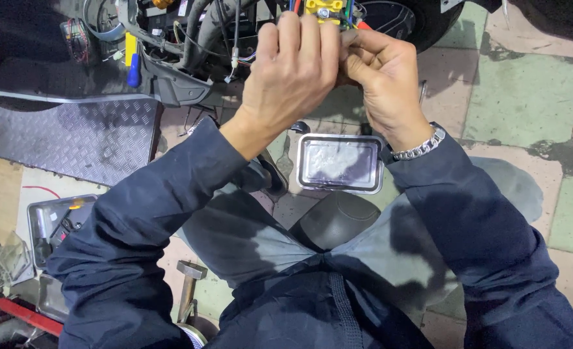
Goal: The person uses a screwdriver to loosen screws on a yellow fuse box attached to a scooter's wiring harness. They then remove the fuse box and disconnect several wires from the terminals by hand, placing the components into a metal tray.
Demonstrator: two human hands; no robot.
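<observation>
My left hand (286, 74) and my right hand (380, 74) are raised together at the top middle, fingers curled and meeting just under a yellow plastic part (322, 10) with coloured wires on a scooter frame (183, 71). What sits between the fingertips is hidden. A metal bracelet (419, 148) circles my right wrist. Both arms wear dark blue sleeves. Below the hands a small rectangular metal tray (340, 163) lies on the floor between my knees.
A diamond-plate ramp (73, 139) lies at left. A metal tray of tools (54, 226) sits at lower left, a hammer (188, 284) by my left leg. A black tyre (406, 22) stands at top right on the worn tiled floor (526, 97).
</observation>
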